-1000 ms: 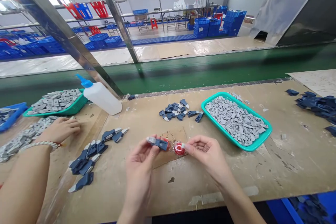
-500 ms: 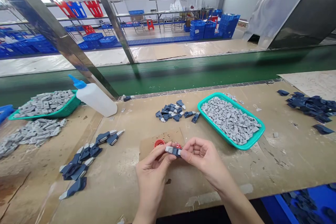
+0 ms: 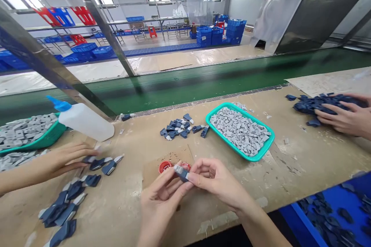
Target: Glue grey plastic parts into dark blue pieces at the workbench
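Observation:
My left hand (image 3: 159,200) pinches a dark blue plastic part with a light grey tip (image 3: 181,173) between thumb and fingers. At its other end my right hand (image 3: 217,181) presses with thumb and forefinger, where a bit of pale grey shows. Just behind the part are a red cap (image 3: 165,167) and a second red cap (image 3: 186,166), on a square of cardboard (image 3: 149,170). Several similar blue-and-grey parts (image 3: 176,126) lie in a loose group beyond my hands. A green basket (image 3: 259,157) of small grey pieces stands to the right of them.
On the left, a co-worker's hand (image 3: 69,157) touches a row of blue-and-grey parts (image 3: 69,200). A white squeeze bottle (image 3: 88,121) leans near another green basket (image 3: 55,135). At right, a person's hands (image 3: 344,114) are on a dark blue heap (image 3: 313,104). A blue crate (image 3: 301,216) sits lower right.
The view has swung right. A co-worker's hand has come in at the left, and hands have reached the dark heap at the right. The part in my hands has tilted, its blue end lower.

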Demonstrator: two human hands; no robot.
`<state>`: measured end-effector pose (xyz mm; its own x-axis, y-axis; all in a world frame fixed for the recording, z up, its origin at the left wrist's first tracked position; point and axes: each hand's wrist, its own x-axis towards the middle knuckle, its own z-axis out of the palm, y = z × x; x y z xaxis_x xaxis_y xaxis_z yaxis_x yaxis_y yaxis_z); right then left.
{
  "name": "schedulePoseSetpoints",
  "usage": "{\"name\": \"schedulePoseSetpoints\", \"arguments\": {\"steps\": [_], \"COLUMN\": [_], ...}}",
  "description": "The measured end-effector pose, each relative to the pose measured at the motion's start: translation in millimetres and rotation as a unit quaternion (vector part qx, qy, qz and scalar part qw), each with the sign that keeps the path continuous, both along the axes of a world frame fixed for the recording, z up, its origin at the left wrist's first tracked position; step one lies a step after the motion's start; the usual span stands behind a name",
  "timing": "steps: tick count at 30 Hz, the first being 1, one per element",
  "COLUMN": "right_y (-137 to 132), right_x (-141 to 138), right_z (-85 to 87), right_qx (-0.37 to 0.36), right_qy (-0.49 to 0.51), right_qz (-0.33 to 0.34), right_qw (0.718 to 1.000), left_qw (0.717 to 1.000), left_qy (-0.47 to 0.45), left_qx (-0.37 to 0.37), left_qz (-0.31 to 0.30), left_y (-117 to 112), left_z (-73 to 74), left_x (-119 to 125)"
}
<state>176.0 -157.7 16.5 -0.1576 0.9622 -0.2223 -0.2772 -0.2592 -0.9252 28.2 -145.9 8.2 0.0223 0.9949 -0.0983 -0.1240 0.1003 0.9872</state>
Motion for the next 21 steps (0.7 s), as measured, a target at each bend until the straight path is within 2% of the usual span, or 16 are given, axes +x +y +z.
{"name": "schedulePoseSetpoints", "arguments": {"steps": [2, 4, 5, 7, 8, 9, 10, 11, 13, 14, 15, 18, 21], "right_y": [3, 6, 7, 11, 13, 15, 18, 22, 28, 32, 35, 40, 41], "right_x": [9, 31, 45, 80, 97, 113, 126, 137, 148, 150, 150, 147, 147], "right_z": [3.1, 3.5, 2.4, -2.4, -5.9, -9.7, -13.7, -17.5, -24.0, -26.4, -28.0, -29.9, -31.9], "right_qx": [0.034, 0.066, 0.075, 0.069, 0.063, 0.057, 0.058, 0.058, 0.057, 0.054, 0.048, 0.027, 0.019], "right_qy": [-0.056, -0.169, -0.245, -0.419, -0.503, -0.572, -0.621, -0.655, -0.688, -0.695, -0.699, -0.713, -0.719], "right_qz": [-0.001, -0.073, -0.129, -0.23, -0.239, -0.236, -0.227, -0.209, -0.175, -0.161, -0.152, -0.143, -0.141], "right_qw": [0.998, 0.981, 0.958, 0.876, 0.828, 0.784, 0.748, 0.724, 0.702, 0.699, 0.697, 0.685, 0.68], "left_qw": [1.0, 0.997, 0.993, 0.971, 0.95, 0.917, 0.873, 0.82, 0.722, 0.689, 0.668, 0.64, 0.63], "left_qy": [0.012, 0.045, 0.075, 0.175, 0.247, 0.338, 0.442, 0.548, 0.687, 0.723, 0.742, 0.757, 0.764], "left_qx": [-0.001, 0.018, 0.031, 0.054, 0.06, 0.059, 0.049, 0.032, 0.026, 0.039, 0.064, 0.131, 0.134], "left_qz": [0.02, 0.058, 0.086, 0.153, 0.18, 0.202, 0.201, 0.162, 0.076, 0.036, 0.009, -0.036, -0.035], "left_y": [5, 14, 20, 33, 40, 47, 54, 60, 71, 75, 79, 91, 104], "left_z": [2.2, 4.1, 4.8, 5.9, 6.3, 6.5, 6.4, 5.9, 3.4, 1.4, -0.6, -2.8, 8.2], "left_x": [-7, -22, -33, -61, -77, -93, -110, -126, -153, -164, -173, -182, -164]}}
